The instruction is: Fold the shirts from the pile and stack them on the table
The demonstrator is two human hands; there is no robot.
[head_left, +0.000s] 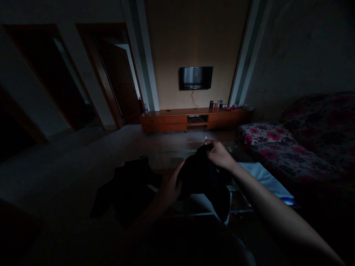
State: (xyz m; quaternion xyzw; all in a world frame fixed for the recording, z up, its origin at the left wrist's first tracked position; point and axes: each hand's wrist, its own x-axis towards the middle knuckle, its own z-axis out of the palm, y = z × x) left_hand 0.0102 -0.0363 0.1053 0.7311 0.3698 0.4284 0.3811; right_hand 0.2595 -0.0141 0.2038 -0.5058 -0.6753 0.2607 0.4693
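Note:
A black cloth garment (195, 171) hangs between my two hands above a glass coffee table (172, 152); its exact kind is lost in the dark. My right hand (220, 155) pinches its upper edge. Around its left side is my left hand (173, 181), closed on the cloth, with its fingers partly hidden. Another dark garment (133, 184), with what looks like a sleeve spread to the left, lies to the left of my left hand. Pale cloth or paper (195, 203) shows on the table below the held garment.
On the right, a folded light-coloured cloth (263, 179) lies near a flower-patterned sofa (274, 135). A low wooden TV cabinet (174, 120) stands along the far wall under a television (195, 78). A door (122, 81) stands ajar at the left. The room is dim.

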